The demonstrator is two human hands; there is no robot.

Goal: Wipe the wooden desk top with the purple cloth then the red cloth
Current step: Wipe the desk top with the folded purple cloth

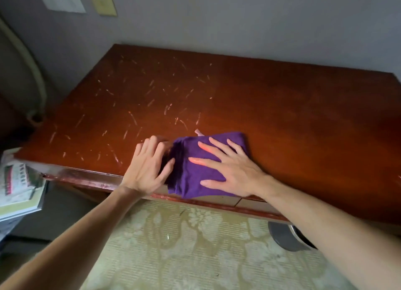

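The reddish-brown wooden desk top [260, 99] fills the middle of the view, with many pale scratch marks on its left half. A folded purple cloth [191, 181] lies near the front edge and hangs slightly over it. My right hand [227, 166] presses flat on the cloth with fingers spread. My left hand [147, 168] rests flat on the desk just left of the cloth, its thumb touching the cloth's dark folded edge. A small pale scrap [198, 132] pokes out behind the cloth. No red cloth is visible.
A stack of books or magazines [19, 185] sits off the desk's left corner. A pale hose [32, 68] runs down the wall at left. A patterned mat [195, 246] and a round metal object [286, 237] lie below the desk's front edge.
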